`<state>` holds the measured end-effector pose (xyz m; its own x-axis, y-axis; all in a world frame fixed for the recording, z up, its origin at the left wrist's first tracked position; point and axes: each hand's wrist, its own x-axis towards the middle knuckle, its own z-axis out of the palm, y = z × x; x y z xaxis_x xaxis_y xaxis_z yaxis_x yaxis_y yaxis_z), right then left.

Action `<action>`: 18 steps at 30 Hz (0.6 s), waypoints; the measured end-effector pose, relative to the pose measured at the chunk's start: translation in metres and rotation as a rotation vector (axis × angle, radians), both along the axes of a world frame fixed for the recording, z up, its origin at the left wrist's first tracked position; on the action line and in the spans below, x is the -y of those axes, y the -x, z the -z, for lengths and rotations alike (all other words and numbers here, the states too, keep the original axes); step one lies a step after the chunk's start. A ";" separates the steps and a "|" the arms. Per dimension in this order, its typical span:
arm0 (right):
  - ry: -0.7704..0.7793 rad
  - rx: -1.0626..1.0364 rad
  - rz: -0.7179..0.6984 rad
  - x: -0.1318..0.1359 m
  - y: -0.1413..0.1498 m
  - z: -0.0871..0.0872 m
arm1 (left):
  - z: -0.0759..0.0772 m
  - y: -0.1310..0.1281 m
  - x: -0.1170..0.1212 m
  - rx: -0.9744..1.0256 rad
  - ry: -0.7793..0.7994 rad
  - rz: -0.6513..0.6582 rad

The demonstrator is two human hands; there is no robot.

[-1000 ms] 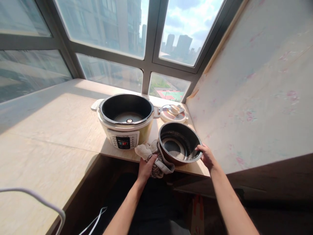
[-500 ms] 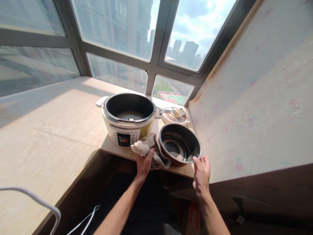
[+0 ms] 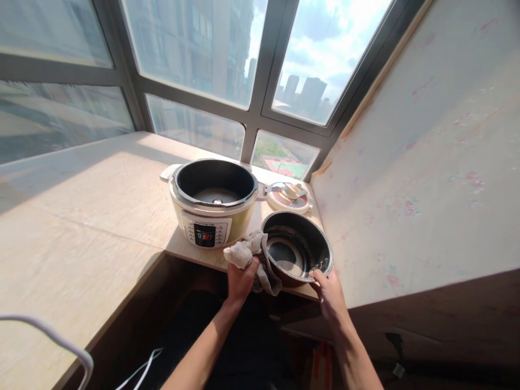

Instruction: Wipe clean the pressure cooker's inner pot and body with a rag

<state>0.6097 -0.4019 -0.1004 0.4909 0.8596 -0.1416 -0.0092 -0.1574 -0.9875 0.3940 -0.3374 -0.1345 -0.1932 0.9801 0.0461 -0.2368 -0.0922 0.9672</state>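
The rim of a round, black-lined metal pot (image 3: 296,246) is being pinched at about five o'clock by the right hand (image 3: 332,295), while a crumpled beige fabric cloth (image 3: 267,273) is being clutched by the left hand (image 3: 240,280) at the pot's eight o'clock side. The pot's pale-ringed floor is being partly lit by sun, and white marks are being shown near the thumb. The pot is being held at eleven o'clock from the right hand, near the front edge of a pale wood-toned ledge (image 3: 109,206).
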 end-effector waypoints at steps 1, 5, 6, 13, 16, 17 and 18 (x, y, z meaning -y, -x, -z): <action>0.000 -0.021 0.023 0.000 -0.003 -0.003 | 0.000 0.001 -0.001 0.003 0.003 0.000; 0.018 -0.086 0.009 -0.005 -0.023 -0.014 | 0.001 0.004 -0.004 -0.016 0.022 0.018; 0.025 -0.088 -0.016 -0.008 -0.030 -0.015 | 0.001 0.004 -0.005 -0.025 0.025 0.018; 0.029 -0.165 -0.022 -0.040 -0.061 -0.016 | 0.001 -0.001 -0.004 -0.047 -0.024 -0.042; -0.059 -0.208 0.067 -0.042 -0.055 -0.014 | 0.001 -0.003 -0.002 -0.047 -0.051 -0.040; -0.083 -0.217 0.100 -0.038 -0.050 -0.013 | 0.001 -0.003 -0.002 -0.039 -0.045 -0.042; -0.097 -0.222 0.136 -0.033 -0.045 -0.012 | 0.001 -0.002 -0.002 -0.028 -0.030 -0.042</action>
